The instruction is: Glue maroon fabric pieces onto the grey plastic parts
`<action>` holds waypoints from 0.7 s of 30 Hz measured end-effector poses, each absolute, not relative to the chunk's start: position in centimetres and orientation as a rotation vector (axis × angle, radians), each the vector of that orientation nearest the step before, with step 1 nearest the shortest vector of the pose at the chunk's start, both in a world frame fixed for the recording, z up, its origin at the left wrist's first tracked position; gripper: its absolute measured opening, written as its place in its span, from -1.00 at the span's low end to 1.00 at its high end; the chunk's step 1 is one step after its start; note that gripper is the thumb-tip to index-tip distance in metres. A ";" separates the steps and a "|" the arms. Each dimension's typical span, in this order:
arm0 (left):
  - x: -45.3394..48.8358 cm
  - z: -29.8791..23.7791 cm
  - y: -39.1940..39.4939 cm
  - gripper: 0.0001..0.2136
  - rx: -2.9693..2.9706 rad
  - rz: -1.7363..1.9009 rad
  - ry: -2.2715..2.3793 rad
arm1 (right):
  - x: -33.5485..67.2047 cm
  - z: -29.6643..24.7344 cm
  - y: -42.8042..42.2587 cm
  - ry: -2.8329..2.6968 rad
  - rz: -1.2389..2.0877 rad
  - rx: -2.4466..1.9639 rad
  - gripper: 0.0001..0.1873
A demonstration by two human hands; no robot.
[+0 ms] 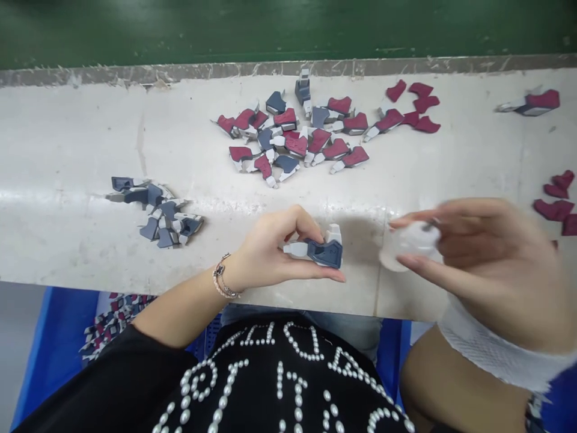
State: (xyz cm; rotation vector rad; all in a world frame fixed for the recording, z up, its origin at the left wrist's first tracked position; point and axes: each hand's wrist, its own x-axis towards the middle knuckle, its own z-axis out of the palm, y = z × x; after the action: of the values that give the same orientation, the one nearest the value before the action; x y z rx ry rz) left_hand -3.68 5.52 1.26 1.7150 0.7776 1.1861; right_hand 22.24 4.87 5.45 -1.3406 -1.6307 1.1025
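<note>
Head view: right hand [487, 252] blurs, half-open, its grip on a white object [412, 240] too smeared to tell; left hand [265, 246] pinches a grey-and-white plastic part [322, 252] just over the bench [67, 180]

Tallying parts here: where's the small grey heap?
In the head view, the grey heap sits on the left of the bench, near its front edge, left of the left hand and nearer the person than the maroon-and-grey cluster.

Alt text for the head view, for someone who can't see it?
The left hand pinches a slate-blue and white plastic part above a white worktop; the blurred right hand is at a white object. Maroon-and-blue plastic parts lie ahead.
</note>
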 end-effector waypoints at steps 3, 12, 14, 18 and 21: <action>-3.8 1.4 5.4 -0.55 1.677 1.194 0.792 | 20.5 4.0 5.3 -1.594 1.071 -1.380 -0.55; -4.3 1.8 5.1 -0.55 1.714 1.215 0.841 | 19.4 3.5 6.3 -1.825 1.084 -1.392 -0.50; -4.3 1.9 5.1 -0.56 1.753 1.252 0.824 | 21.2 4.0 5.9 -1.915 0.964 -1.521 -0.38; -4.2 2.2 5.1 -0.59 1.779 1.307 0.751 | 26.6 4.7 4.4 -1.840 0.642 -2.055 -0.33; -4.2 2.4 5.1 -0.58 1.741 1.307 0.726 | 29.9 4.6 3.4 -1.771 0.565 -2.230 -0.26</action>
State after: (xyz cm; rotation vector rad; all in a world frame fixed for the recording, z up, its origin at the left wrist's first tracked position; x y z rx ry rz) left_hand -4.24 5.06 2.36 1.7405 0.7256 1.3071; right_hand 29.89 3.41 4.63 -2.2296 -1.7711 0.5647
